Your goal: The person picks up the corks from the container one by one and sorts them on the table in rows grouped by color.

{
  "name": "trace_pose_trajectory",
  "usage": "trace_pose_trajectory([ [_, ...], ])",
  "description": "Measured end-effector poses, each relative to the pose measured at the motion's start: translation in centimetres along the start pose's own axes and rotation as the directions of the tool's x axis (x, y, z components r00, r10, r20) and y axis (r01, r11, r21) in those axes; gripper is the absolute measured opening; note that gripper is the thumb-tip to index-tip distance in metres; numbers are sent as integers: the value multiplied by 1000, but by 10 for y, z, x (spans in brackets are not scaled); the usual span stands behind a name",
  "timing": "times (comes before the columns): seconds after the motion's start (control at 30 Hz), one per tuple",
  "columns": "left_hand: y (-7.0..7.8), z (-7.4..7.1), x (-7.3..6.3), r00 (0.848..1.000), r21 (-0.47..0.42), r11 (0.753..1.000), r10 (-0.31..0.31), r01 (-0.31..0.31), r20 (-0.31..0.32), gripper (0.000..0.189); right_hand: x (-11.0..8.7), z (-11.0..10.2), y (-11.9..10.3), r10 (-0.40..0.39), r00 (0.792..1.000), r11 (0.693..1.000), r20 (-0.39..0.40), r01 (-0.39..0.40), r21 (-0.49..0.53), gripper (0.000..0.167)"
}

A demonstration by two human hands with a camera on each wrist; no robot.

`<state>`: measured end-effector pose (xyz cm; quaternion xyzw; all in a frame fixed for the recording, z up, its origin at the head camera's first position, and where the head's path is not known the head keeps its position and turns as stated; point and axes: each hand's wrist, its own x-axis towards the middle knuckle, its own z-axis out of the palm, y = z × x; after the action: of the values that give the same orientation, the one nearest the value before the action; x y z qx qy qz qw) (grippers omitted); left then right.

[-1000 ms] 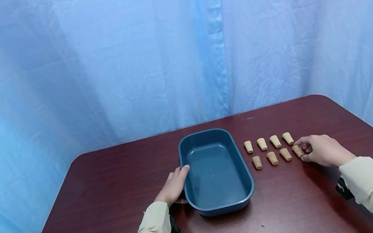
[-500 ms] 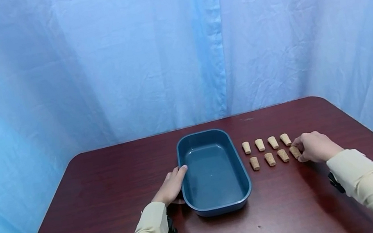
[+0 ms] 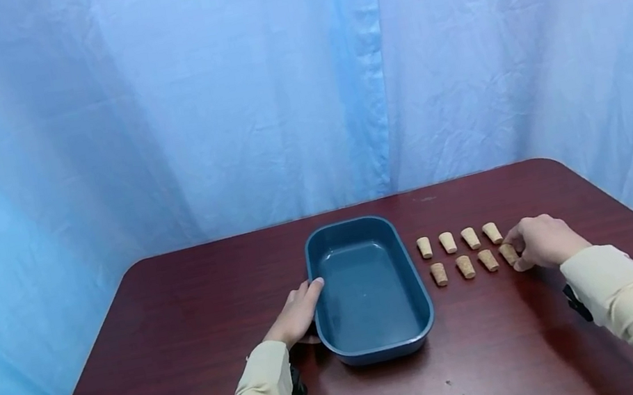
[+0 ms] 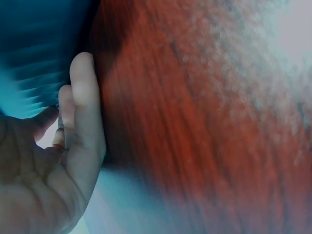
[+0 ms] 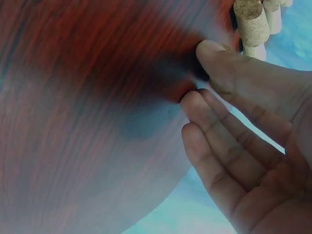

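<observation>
Beside a dark blue rectangular tray, my left hand grips its left side in the head view, thumb over the rim. In the left wrist view, the fingers lie along the tray's outer wall, low by the tabletop. My right hand pinches the rightmost cork stopper of the near row between thumb and forefinger. The right wrist view has the thumb mostly hiding this stopper. Several tapered corks lie in two rows, the far row including a paler cork.
The dark red wooden table carries the tray, with its bare inside facing up, and the cork rows to its right. Light blue curtains hang behind and around the table.
My right hand has shifted slightly left and farther from me, staying at the same cork. The left hand, tray and other corks keep their places; the head view sways a little.
</observation>
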<state>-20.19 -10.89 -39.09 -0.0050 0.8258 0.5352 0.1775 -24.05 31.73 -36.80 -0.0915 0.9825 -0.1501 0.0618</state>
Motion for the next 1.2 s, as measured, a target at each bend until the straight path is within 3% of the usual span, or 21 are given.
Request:
trace_pose_trajectory([
  [0.3,0,3,1,1000,-11,1000,0,0,-3,71,6,-8,6,-7,999,1000,50,7,-11,36],
  [0.67,-2,7,4,1000,-9,1000,3,-3,5,70,1,-3,15,-37,999,999,20,38,-3,34],
  [0.87,-2,3,2,1000,-1,1000,-5,5,-8,72,5,-1,13,-72,997,997,6,73,-30,33],
  [1.2,0,3,2,1000,9,1000,-15,16,-17,70,5,-2,6,-60,998,998,8,60,-33,33],
])
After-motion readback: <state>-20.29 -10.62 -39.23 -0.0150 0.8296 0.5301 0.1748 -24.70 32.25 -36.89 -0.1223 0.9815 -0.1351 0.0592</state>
